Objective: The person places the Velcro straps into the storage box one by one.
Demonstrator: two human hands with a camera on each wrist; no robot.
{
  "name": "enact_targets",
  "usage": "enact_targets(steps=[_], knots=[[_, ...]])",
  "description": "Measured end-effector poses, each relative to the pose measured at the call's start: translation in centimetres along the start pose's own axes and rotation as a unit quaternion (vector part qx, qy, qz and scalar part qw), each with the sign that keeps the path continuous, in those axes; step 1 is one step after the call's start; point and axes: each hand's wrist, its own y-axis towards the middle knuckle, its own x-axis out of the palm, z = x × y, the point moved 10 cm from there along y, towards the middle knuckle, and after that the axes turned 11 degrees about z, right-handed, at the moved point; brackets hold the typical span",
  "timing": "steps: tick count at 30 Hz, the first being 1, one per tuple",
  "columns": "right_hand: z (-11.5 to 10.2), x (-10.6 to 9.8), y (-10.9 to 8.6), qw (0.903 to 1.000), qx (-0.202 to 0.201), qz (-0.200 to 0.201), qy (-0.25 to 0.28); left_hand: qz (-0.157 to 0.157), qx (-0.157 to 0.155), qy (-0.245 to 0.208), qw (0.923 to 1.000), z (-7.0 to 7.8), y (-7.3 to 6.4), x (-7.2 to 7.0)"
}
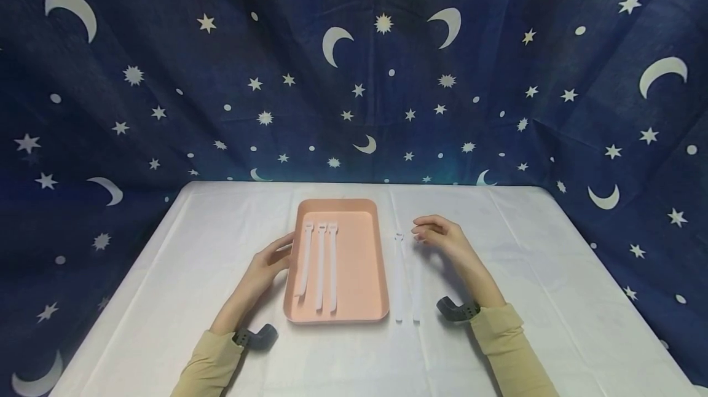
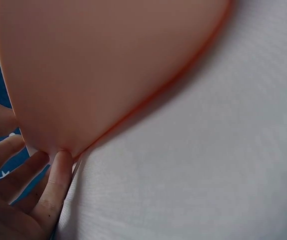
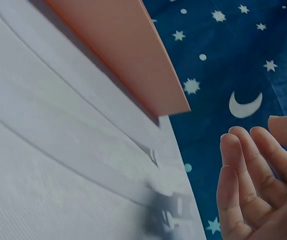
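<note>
Two long, flat, white, slot-headed straps (image 1: pixel 399 280) lie on the white-clothed table (image 1: pixel 553 298), just right of a shallow salmon-pink rectangular tray (image 1: pixel 362 262), long axes running away from the person; right hand (image 1: pixel 448 242) nearer, fingers apart, empty, by the outer strap's (image 1: pixel 416 292) far end; left hand (image 1: pixel 268 263) rests extended fingers against the tray's left rim
</note>
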Motion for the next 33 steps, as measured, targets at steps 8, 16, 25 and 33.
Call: enact_targets(steps=[8, 16, 25, 33], knots=[[0.4, -2.2, 1.0, 0.9994, 0.012, 0.032, -0.001, 0.004, -0.002, 0.013, 0.9999, -0.1, 0.1, -0.4], [1.9, -3.9, 1.8, 0.9977, 0.031, 0.059, 0.005, 0.002, -0.005, 0.014, 0.9999, 0.0, 0.2, -0.4], [4.2, -5.3, 2.3, 0.9921, 0.078, 0.086, -0.046, 0.003, -0.007, 0.01, 0.9999, -0.2, 0.1, -0.2], [5.7, -5.7, 2.6, 0.9891, 0.098, 0.088, -0.065, -0.001, 0.0, 0.007, 1.0, 0.0, 0.2, 0.0]])
